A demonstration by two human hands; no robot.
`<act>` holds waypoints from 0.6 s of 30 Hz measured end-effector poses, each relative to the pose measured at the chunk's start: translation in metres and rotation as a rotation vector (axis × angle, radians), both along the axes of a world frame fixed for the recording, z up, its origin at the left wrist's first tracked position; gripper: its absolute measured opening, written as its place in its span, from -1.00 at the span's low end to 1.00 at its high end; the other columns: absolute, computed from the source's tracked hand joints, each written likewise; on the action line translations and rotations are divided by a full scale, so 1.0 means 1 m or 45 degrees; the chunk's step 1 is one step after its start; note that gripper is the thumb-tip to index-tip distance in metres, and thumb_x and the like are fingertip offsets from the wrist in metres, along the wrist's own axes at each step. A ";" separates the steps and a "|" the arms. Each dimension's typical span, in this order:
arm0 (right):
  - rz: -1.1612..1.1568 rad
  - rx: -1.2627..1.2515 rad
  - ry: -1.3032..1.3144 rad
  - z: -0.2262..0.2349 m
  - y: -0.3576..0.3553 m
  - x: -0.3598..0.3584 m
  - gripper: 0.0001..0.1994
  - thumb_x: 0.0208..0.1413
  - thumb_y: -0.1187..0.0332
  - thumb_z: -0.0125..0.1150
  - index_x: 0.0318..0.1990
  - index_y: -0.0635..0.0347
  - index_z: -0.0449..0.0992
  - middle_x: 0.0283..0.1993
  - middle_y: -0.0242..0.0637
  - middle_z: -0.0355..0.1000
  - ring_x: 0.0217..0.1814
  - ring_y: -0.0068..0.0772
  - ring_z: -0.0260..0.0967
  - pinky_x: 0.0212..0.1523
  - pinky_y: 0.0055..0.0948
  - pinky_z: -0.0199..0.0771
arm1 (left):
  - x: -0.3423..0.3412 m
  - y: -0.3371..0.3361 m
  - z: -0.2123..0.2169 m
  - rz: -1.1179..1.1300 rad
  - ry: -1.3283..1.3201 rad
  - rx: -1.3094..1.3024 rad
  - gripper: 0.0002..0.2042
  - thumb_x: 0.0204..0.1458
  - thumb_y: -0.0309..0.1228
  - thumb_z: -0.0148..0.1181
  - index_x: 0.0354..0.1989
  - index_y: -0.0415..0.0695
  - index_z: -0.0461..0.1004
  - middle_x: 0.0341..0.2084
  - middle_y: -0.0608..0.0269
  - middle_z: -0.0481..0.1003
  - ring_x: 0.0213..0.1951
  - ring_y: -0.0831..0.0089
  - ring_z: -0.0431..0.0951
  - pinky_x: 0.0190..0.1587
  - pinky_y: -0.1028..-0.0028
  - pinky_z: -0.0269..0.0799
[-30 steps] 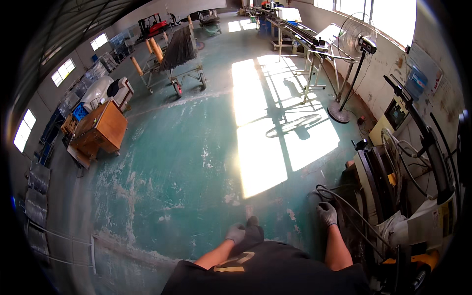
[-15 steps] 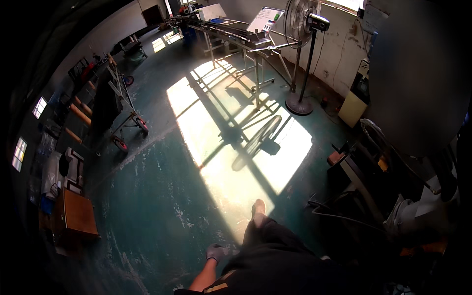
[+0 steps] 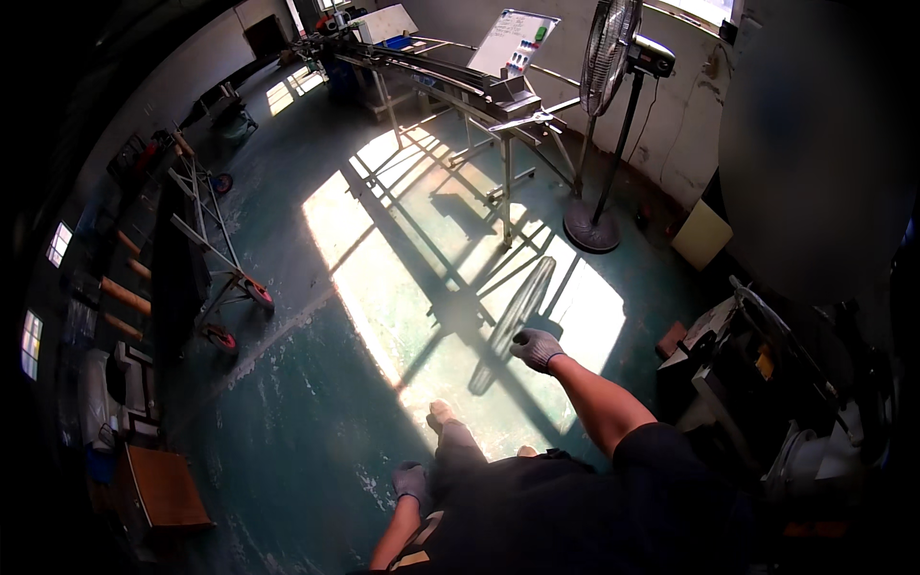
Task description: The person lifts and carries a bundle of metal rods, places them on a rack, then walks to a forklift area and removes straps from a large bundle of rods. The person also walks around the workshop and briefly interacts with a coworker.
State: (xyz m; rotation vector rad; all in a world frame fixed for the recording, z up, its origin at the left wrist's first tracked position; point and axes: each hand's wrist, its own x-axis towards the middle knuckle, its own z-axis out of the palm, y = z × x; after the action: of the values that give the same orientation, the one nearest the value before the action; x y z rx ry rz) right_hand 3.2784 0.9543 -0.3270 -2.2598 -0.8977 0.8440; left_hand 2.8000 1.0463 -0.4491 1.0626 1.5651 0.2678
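Observation:
My right hand (image 3: 539, 350), in a pale knitted work glove, hangs in front of my body above the sunlit floor (image 3: 383, 307). Its fingers are curled in, and no object shows in them. Low beside my left leg is my left hand (image 3: 410, 481), also gloved, with its fingers bent inward and nothing seen in them. Neither hand touches anything around it. My shoe (image 3: 441, 413) is on the bright patch of floor, below the shadow of the fan.
A pedestal fan (image 3: 613, 67) stands ahead right by a long metal workbench (image 3: 441, 81) bearing a whiteboard (image 3: 513, 43). A wheeled cart (image 3: 225, 259) and a brown wooden box (image 3: 165, 487) stand left. Dark machinery (image 3: 738, 374) with cables is close on the right.
My right hand and forearm have come into view, swung forward. The fan and bench look nearer, the view has shifted, and the forward foot has changed.

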 end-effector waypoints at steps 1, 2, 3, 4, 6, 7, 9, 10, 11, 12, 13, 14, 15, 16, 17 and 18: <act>-0.021 0.084 0.027 0.006 0.031 0.004 -0.46 0.19 0.01 0.32 0.19 0.19 0.65 0.14 0.01 0.66 0.21 0.03 0.61 0.25 -0.16 0.55 | 0.016 0.024 -0.002 -0.272 0.145 0.160 -0.73 -0.02 -0.43 0.29 -0.14 -0.19 0.73 -0.27 -0.09 0.72 -0.18 0.12 0.76 -0.04 0.21 0.63; -0.039 0.158 0.053 0.012 0.057 0.006 -0.48 0.19 0.03 0.35 0.18 0.21 0.65 0.15 0.02 0.65 0.21 -0.01 0.62 0.26 -0.19 0.55 | 0.032 0.044 -0.005 -0.542 0.287 0.313 -0.76 0.00 -0.45 0.27 -0.16 -0.20 0.73 -0.29 -0.07 0.73 -0.20 0.16 0.75 -0.05 0.24 0.63; -0.043 0.178 0.056 0.010 0.075 0.011 -0.48 0.20 0.04 0.35 0.18 0.21 0.65 0.15 0.01 0.66 0.22 -0.02 0.62 0.26 -0.18 0.55 | 0.048 0.067 -0.009 -0.815 0.427 0.469 -0.78 0.01 -0.47 0.26 -0.19 -0.22 0.73 -0.31 -0.04 0.73 -0.23 0.19 0.74 -0.06 0.27 0.63; -0.065 0.197 0.062 0.004 0.088 0.014 -0.49 0.21 0.05 0.35 0.19 0.21 0.65 0.15 0.01 0.66 0.22 -0.03 0.62 0.26 -0.18 0.55 | 0.066 0.097 -0.011 -0.783 0.446 0.475 -0.78 0.02 -0.49 0.26 -0.18 -0.22 0.72 -0.31 0.02 0.73 -0.22 0.23 0.73 -0.06 0.28 0.63; -0.073 0.072 0.141 -0.020 0.099 0.018 -0.49 0.21 0.05 0.36 0.19 0.20 0.65 0.16 -0.06 0.66 0.23 -0.10 0.62 0.26 -0.20 0.55 | 0.101 0.167 -0.012 -0.696 0.493 0.498 -0.80 0.05 -0.52 0.28 -0.15 -0.22 0.70 -0.32 0.13 0.73 -0.21 0.30 0.71 -0.06 0.32 0.62; -0.138 -0.022 0.206 -0.040 0.099 0.015 -0.49 0.20 0.04 0.35 0.20 0.15 0.66 0.18 -0.06 0.65 0.22 -0.11 0.62 0.26 -0.20 0.56 | 0.094 0.218 -0.050 -0.550 0.197 0.345 -0.78 0.04 -0.52 0.31 -0.13 -0.22 0.70 -0.31 0.12 0.73 -0.21 0.30 0.71 -0.06 0.31 0.62; -0.205 -0.526 0.146 -0.100 0.065 0.021 -0.48 0.16 -0.01 0.29 0.19 0.05 0.69 0.23 -0.09 0.63 0.27 -0.08 0.59 0.29 -0.16 0.55 | 0.123 0.292 -0.038 -0.627 0.177 0.191 -0.76 0.01 -0.44 0.31 -0.16 -0.22 0.73 -0.29 0.06 0.74 -0.19 0.25 0.73 -0.04 0.31 0.62; -0.163 -0.767 0.243 -0.128 0.041 0.024 -0.50 0.16 -0.03 0.26 0.11 0.08 0.73 0.20 -0.10 0.65 0.28 -0.11 0.58 0.28 -0.15 0.55 | 0.136 0.328 -0.029 -0.665 0.180 0.123 -0.75 0.00 -0.41 0.30 -0.17 -0.22 0.75 -0.29 0.02 0.74 -0.18 0.22 0.74 -0.02 0.31 0.61; -0.025 -0.951 0.015 -0.198 -0.015 0.024 -0.57 0.17 0.02 0.21 0.01 0.07 0.76 0.09 -0.10 0.69 0.17 -0.14 0.64 0.20 -0.16 0.59 | 0.165 0.354 -0.015 -0.730 0.170 0.193 -0.76 0.00 -0.41 0.30 -0.20 -0.22 0.75 -0.27 0.01 0.74 -0.16 0.23 0.74 -0.01 0.30 0.61; -0.223 -1.080 0.193 -0.193 -0.014 0.015 -0.66 0.19 0.12 0.17 -0.11 0.10 0.77 -0.08 -0.13 0.72 -0.02 -0.26 0.69 0.05 -0.20 0.63 | 0.170 0.386 0.000 -0.799 0.292 0.290 -0.77 0.00 -0.42 0.29 -0.21 -0.23 0.75 -0.27 0.01 0.74 -0.17 0.24 0.74 -0.02 0.31 0.61; -0.420 -1.141 0.218 -0.205 -0.034 0.005 -0.70 0.20 0.16 0.16 -0.23 0.13 0.75 -0.28 -0.21 0.69 -0.25 -0.38 0.67 -0.15 -0.26 0.65 | 0.185 0.413 0.016 -0.899 0.380 0.364 -0.77 0.00 -0.43 0.28 -0.22 -0.24 0.75 -0.27 0.01 0.74 -0.17 0.25 0.73 -0.02 0.31 0.61; -0.661 -1.143 0.352 -0.211 -0.041 -0.001 -0.71 0.19 0.15 0.20 -0.34 0.14 0.72 -0.42 -0.26 0.65 -0.38 -0.46 0.63 -0.29 -0.29 0.63 | 0.191 0.439 0.024 -0.988 0.481 0.433 -0.78 0.00 -0.44 0.28 -0.23 -0.24 0.75 -0.27 0.01 0.74 -0.17 0.26 0.73 -0.02 0.32 0.61; -0.418 -1.163 0.327 -0.240 -0.077 0.002 -0.72 0.14 0.12 0.30 -0.41 0.13 0.72 -0.48 -0.28 0.63 -0.46 -0.43 0.60 -0.34 -0.27 0.61 | 0.201 0.458 0.015 -0.969 0.417 0.407 -0.77 0.02 -0.44 0.25 -0.20 -0.21 0.75 -0.24 -0.05 0.74 -0.15 0.16 0.75 -0.01 0.27 0.61; -0.419 -1.157 0.350 -0.234 -0.052 0.003 -0.71 0.06 0.08 0.39 -0.38 0.13 0.74 -0.40 -0.29 0.66 -0.38 -0.44 0.64 -0.29 -0.26 0.63 | 0.208 0.486 0.008 -0.888 0.377 0.354 -0.77 0.03 -0.46 0.27 -0.18 -0.22 0.74 -0.25 0.01 0.74 -0.16 0.21 0.74 -0.03 0.28 0.62; -0.418 -1.156 0.377 -0.226 -0.028 0.000 -0.68 -0.01 0.04 0.48 -0.35 0.13 0.76 -0.31 -0.30 0.70 -0.30 -0.44 0.67 -0.24 -0.24 0.65 | 0.213 0.512 0.000 -0.803 0.334 0.301 -0.77 0.03 -0.48 0.29 -0.15 -0.24 0.73 -0.27 0.06 0.73 -0.18 0.25 0.73 -0.04 0.29 0.62; -0.486 -1.129 0.372 -0.215 -0.004 0.000 -0.64 -0.05 0.02 0.52 -0.30 0.14 0.78 -0.25 -0.30 0.72 -0.22 -0.43 0.70 -0.18 -0.23 0.67 | 0.224 0.531 -0.011 -0.717 0.276 0.239 -0.77 0.03 -0.50 0.32 -0.13 -0.25 0.72 -0.28 0.11 0.73 -0.20 0.29 0.71 -0.06 0.29 0.62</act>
State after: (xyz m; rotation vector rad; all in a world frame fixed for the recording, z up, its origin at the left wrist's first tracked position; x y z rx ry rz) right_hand 3.2783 0.9498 -0.5422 -2.7602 0.1071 1.5307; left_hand 3.0235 1.5775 -0.4605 1.6740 1.3763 -0.0925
